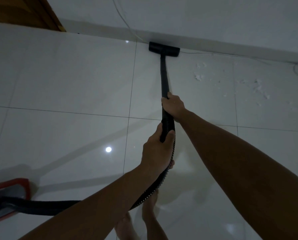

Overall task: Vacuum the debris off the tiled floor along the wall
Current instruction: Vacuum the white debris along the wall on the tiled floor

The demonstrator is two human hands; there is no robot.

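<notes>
At the far left we see the red and grey vacuum cleaner body [9, 196] on the glossy white tiled floor [66, 80], with a brown wooden door [23, 13] above it in the corner. A black ribbed hose [155, 186] runs from the body under our forearms and up to our left hand [156, 149], whose fingers curl around the hose end. Just beyond it our right hand [173, 105] grips the black rigid vacuum tube [164, 77]. The tube ends in a flat black floor nozzle [163, 49], pressed against the white wall skirting [231, 47]. A thin pale cable [125, 19] runs down the wall beside the nozzle. Right of the tube, white scattered debris [252, 87] lies on the tiles near the wall, well apart from the nozzle.
</notes>
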